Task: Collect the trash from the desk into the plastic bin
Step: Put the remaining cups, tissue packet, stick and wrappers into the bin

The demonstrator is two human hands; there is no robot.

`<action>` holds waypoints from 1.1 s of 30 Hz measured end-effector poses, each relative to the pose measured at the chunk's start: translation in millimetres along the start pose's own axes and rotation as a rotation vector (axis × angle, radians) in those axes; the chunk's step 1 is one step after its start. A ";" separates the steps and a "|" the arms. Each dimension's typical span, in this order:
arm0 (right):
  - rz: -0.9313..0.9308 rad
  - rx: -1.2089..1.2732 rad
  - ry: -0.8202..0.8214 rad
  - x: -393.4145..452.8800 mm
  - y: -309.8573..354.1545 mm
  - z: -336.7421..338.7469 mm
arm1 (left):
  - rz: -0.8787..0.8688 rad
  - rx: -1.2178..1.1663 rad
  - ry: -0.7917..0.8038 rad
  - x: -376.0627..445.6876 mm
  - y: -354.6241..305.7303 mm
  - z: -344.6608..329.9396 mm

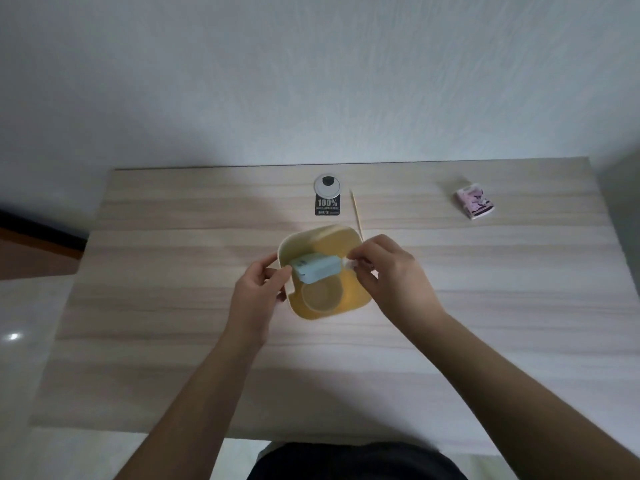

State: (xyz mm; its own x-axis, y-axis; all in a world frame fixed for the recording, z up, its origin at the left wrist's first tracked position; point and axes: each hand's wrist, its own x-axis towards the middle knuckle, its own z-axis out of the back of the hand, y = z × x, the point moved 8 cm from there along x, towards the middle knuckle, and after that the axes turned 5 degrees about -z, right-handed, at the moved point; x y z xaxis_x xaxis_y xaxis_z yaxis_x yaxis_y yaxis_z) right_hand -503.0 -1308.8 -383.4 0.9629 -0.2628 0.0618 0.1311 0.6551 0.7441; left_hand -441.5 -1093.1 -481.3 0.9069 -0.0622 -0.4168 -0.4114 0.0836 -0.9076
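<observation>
Head view: yellow plastic bin (349,299) stands mid-desk (173,306). Left hand (258,292) grips its near-left rim. Right hand (384,271) pinches a small clear wrapper (349,266) over the bin. A light-blue box (317,270) lies tilted inside. A wooden stick (356,213) and pink packet (474,201) remain on the desk.

The square yellow plastic bin (325,271) sits mid-desk, its mouth partly blocked by a pale blue box (317,269) and both hands, left hand (258,292) at nine o'clock, right hand (388,271) at three. A thin wooden stick (356,213) lies at one o'clock. The light wood-grain desk (156,271) lies open at nine and six o'clock.
</observation>
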 end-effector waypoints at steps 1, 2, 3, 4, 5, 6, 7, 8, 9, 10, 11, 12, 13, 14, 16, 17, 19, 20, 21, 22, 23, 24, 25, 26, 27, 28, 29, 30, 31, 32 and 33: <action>0.015 -0.061 -0.012 1.4 2.1 -0.8 | -0.014 0.019 0.012 -0.6 -1.0 -1.5; 0.031 -0.116 -0.025 3.4 4.7 -1.6 | -0.028 0.040 0.025 -1.6 -2.0 -2.4; 0.043 -0.159 -0.035 5.4 7.4 -2.0 | -0.041 0.061 0.039 -2.8 -3.0 -3.5; 0.049 -0.191 -0.038 7.3 9.8 -2.6 | -0.050 0.076 0.053 -4.7 -3.8 -4.4; 0.054 -0.215 -0.037 8.7 12.1 -3.4 | -0.054 0.083 0.064 -7.0 -3.8 -5.0; 0.057 -0.233 -0.028 9.6 14.5 -4.9 | -0.052 0.086 0.075 -9.6 -3.1 -5.1; 0.061 -0.249 -0.014 10.3 15.4 -6.5 | -0.047 0.089 0.085 -12.0 -1.4 -5.4; 0.065 -0.265 0.002 10.4 15.2 -8.1 | -0.040 0.090 0.093 -14.2 0.5 -5.8; 0.068 -0.284 0.018 9.7 14.5 -9.7 | -0.032 0.083 0.097 -16.4 2.0 -5.5; 0.064 -0.304 0.035 8.5 12.9 -11.2 | -0.021 0.070 0.099 -18.1 3.2 -4.8; 0.058 -0.320 0.051 7.7 11.0 -12.3 | -0.011 0.056 0.097 -19.3 3.9 -4.0; 0.055 -0.330 0.064 6.6 9.7 -13.1 | -0.002 0.046 0.093 -20.3 4.2 -2.7; 0.057 -0.332 0.071 5.5 9.1 -13.1 | 0.004 0.038 0.088 -21.1 4.5 -1.1; 0.059 -0.329 0.073 4.2 9.6 -12.9 | 0.008 0.029 0.082 -22.3 4.6 1.0; 0.052 -0.323 0.064 2.4 11.9 -10.1 | 0.010 0.003 0.078 -24.4 4.3 5.0; 0.049 -0.317 0.051 2.0 13.5 -7.6 | 0.011 -0.014 0.074 -25.2 4.3 7.1; 0.056 -0.284 0.014 2.1 16.5 -1.7 | 0.012 -0.038 0.052 -26.8 4.5 12.4; 0.059 -0.261 -0.005 2.8 17.0 1.6 | 0.012 -0.042 0.041 -27.5 5.1 14.9; 0.059 -0.242 -0.023 4.4 16.3 4.7 | 0.014 -0.043 0.032 -28.3 6.0 17.6; 0.055 -0.232 -0.040 6.6 14.1 7.5 | 0.016 -0.044 0.023 -29.1 6.8 20.3; 0.047 -0.231 -0.056 10.2 10.4 9.5 | 0.018 -0.048 0.013 -29.5 7.5 23.4; 0.034 -0.233 -0.065 14.9 5.1 9.8 | 0.020 -0.052 0.003 -30.0 8.1 27.0; 0.015 -0.230 -0.063 21.0 -2.0 8.6 | 0.020 -0.056 -0.009 -30.2 8.7 30.4; -0.017 -0.219 -0.045 28.3 -11.1 5.0 | 0.021 -0.063 -0.022 -30.3 9.3 33.9; -0.060 -0.205 -0.014 36.4 -21.8 -0.6 | 0.021 -0.072 -0.038 -30.4 9.7 37.4; -0.108 -0.200 0.030 44.7 -33.4 -8.6 | 0.020 -0.081 -0.055 -30.2 9.6 40.7; -0.149 -0.209 0.076 53.1 -45.2 -17.5 | 0.016 -0.086 -0.071 -29.1 8.6 43.9; -0.183 -0.228 0.115 60.9 -56.4 -26.5 | 0.011 -0.089 -0.084 -27.5 7.1 46.5; -0.213 -0.250 0.147 68.4 -67.1 -36.0 | 0.004 -0.094 -0.095 -25.3 5.1 49.0; -0.244 -0.273 0.174 75.5 -77.4 -45.3 | -0.005 -0.100 -0.104 -22.9 2.8 51.2; -0.281 -0.299 0.199 82.4 -87.8 -54.5 | -0.011 -0.106 -0.109 -20.6 0.6 52.9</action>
State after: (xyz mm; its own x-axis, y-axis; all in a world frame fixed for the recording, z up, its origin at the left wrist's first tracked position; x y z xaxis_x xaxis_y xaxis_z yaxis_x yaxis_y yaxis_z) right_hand -422.3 -1349.4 -479.9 0.9032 -0.3374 -0.2654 0.4276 0.7615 0.4871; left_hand -455.6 -1039.2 -470.6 0.9137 0.0465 -0.4037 -0.4031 -0.0222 -0.9149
